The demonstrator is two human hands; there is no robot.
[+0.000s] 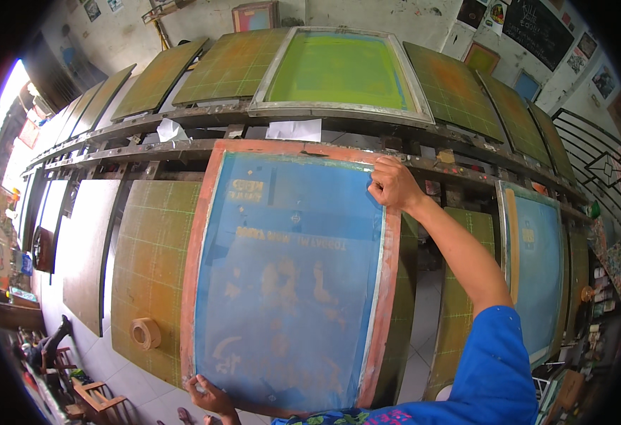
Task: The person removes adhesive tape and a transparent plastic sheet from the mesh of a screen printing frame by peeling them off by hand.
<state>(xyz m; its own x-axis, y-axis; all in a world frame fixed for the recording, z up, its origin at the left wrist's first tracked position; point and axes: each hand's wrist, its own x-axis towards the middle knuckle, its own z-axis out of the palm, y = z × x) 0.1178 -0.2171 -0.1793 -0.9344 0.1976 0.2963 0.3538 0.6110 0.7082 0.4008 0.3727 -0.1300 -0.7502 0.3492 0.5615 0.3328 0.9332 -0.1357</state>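
Observation:
A screen printing frame (191,283) with reddish-pink painted bars and blue mesh lies in front of me over the near row of boards. Pale motifs and lettering show through the mesh. My right hand (394,183) is closed in a fist over the frame's far right corner, its knuckles upward; the underside of the grip is hidden. At the near left corner, my left hand (212,398) holds the frame's edge with bent fingers. The lower edge of the picture cuts off part of that hand.
A tape roll (146,333) sits on a green-brown board (151,269) at left. Dark rails (168,150) cross behind. Beyond lies another frame with green mesh (339,71); a blue-meshed frame (540,262) stands at right. White papers (294,130) rest between the rails.

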